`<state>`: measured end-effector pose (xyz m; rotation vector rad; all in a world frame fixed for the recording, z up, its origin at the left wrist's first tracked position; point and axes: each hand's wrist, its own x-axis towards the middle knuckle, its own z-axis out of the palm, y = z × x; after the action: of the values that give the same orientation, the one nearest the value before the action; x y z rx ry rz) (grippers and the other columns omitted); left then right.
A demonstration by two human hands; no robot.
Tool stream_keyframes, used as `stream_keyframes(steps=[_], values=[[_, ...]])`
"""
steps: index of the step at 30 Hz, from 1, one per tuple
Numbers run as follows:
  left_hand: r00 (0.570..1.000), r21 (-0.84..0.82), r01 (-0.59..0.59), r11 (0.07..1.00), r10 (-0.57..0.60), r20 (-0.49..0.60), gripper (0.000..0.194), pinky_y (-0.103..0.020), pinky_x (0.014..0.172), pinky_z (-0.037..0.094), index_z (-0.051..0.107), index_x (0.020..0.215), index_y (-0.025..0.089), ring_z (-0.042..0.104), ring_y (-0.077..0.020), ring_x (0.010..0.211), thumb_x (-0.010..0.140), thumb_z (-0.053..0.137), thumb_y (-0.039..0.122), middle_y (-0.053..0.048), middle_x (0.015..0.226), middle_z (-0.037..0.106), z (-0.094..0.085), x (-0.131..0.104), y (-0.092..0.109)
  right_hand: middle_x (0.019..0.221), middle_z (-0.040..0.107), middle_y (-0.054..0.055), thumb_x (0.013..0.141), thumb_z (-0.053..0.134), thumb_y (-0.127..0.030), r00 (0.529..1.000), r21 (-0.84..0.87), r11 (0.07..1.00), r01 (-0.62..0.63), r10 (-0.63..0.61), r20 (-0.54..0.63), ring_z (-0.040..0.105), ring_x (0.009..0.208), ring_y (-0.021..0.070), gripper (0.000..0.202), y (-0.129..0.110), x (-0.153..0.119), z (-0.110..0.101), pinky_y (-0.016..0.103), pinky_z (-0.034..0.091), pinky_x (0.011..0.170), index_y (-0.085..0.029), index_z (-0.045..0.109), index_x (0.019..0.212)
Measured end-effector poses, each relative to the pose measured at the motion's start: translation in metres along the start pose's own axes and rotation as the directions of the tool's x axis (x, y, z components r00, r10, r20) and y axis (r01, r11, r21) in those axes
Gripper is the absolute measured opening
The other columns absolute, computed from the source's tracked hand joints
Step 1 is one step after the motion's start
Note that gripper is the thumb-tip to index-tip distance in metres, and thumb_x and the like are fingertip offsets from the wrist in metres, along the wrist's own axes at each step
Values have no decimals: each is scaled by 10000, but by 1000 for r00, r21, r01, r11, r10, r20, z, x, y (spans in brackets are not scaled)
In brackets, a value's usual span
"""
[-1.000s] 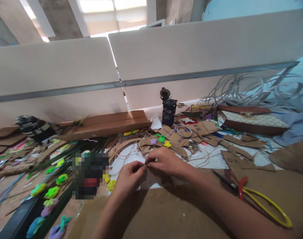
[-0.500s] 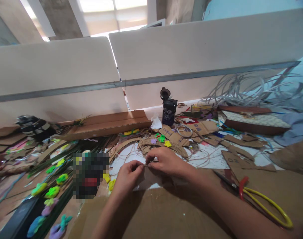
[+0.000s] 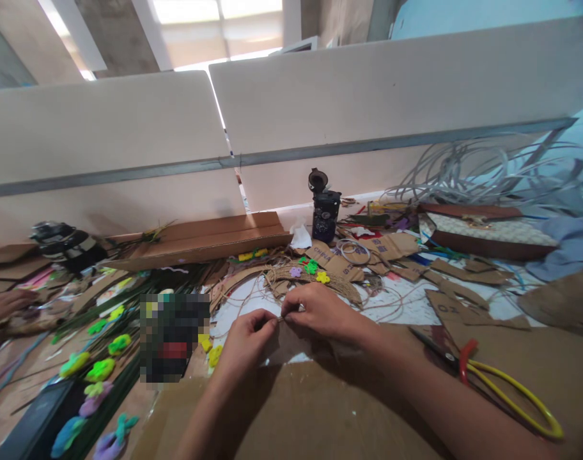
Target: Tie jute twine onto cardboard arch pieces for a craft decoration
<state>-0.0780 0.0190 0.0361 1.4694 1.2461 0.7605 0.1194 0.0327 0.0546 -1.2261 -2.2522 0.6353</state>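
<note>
My left hand (image 3: 254,332) and my right hand (image 3: 315,310) meet fingertip to fingertip over the cardboard sheet's far edge. Both are closed in a pinch on a thin piece of twine (image 3: 280,317), mostly covered by my fingers. Just beyond them lies a curved cardboard piece wrapped in twine (image 3: 342,291). A purple flower (image 3: 296,272), a green flower (image 3: 311,266) and a yellow flower (image 3: 323,276) sit on it. Loose strands of twine (image 3: 392,306) trail to the right. Scissors with red and yellow handles (image 3: 464,364) lie beside my right forearm, blades pointing away.
A cardboard sheet (image 3: 310,409) lies under my forearms. Fuzzy coloured flowers (image 3: 100,368) and green stalks lie left. Behind stand a dark bottle with its lid up (image 3: 326,214) and a long cardboard tray (image 3: 224,239). A patterned bag (image 3: 493,233) is right. Another person's hand (image 3: 8,306) shows far left.
My hands stay nearly in place, with only a slight shift of the fingers on the twine. At the far left, the other person's hand has come further into view.
</note>
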Motion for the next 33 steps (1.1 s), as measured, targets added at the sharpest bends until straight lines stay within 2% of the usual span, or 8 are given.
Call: stream_keyframes(steps=[7, 11, 18, 33], values=[[999, -24, 20, 1000, -19, 29, 256, -226, 513, 341, 712, 762, 146, 475, -138, 560, 742, 630, 387, 15, 604, 569, 3, 1, -6, 843, 776, 31, 798, 633, -115, 1000, 35, 999, -5, 4, 22, 678, 794, 175, 220, -2, 0, 1, 236, 424, 698, -205, 802, 905], [1000, 6, 23, 1000, -23, -3, 256, -223, 501, 324, 697, 758, 149, 458, -131, 536, 759, 618, 392, 16, 589, 564, 1, 2, -8, 926, 777, 35, 804, 634, -121, 1000, 96, 995, 0, 0, -1, 680, 851, 177, 242, -1, 0, -2, 236, 441, 740, -192, 788, 976], [999, 10, 27, 1000, -26, -20, 269, -226, 484, 311, 680, 696, 159, 451, -137, 518, 736, 630, 420, 12, 568, 558, 1, 3, -5, 885, 761, 34, 782, 655, -133, 1000, -19, 1000, 15, -15, 12, 661, 836, 189, 202, 0, 0, 1, 245, 405, 707, -202, 783, 923], [1000, 59, 1, 998, -2, 23, 243, -239, 526, 331, 665, 709, 156, 461, -148, 583, 750, 577, 379, 12, 602, 551, 1, 1, 0, 851, 776, 44, 821, 643, -129, 999, -61, 998, 18, -16, 36, 674, 808, 183, 201, -1, 0, 2, 245, 400, 686, -207, 802, 915]])
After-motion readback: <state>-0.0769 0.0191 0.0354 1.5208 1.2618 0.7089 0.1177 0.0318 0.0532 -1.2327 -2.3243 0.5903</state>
